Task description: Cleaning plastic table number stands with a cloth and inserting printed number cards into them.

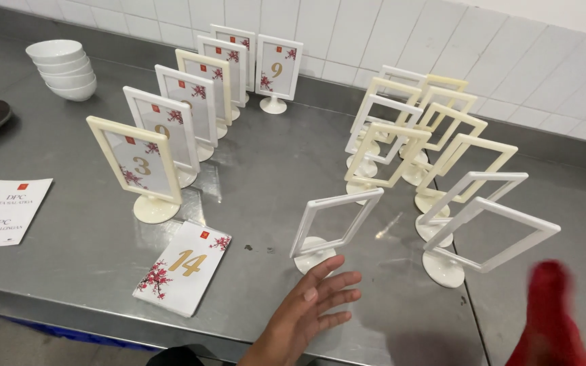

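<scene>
While the steel counter [259,183] stretched away beneath everything, the left hand [315,303] lay flat on it near the front edge, fingers spread apart and clamped on nothing. Beyond and to the right of that hand stood a cluster of empty stand frames [428,146] — white and cream. Beyond and to its left ran a row of filled card stands [171,122]. Just past the fingertips stood one empty white frame [334,227], its round foot almost touching them. Left of the hand lay a loose numbered card [183,268] with red blossoms. At far right a blurred red shape [547,318] hid the right hand — I could not tell its state.
</scene>
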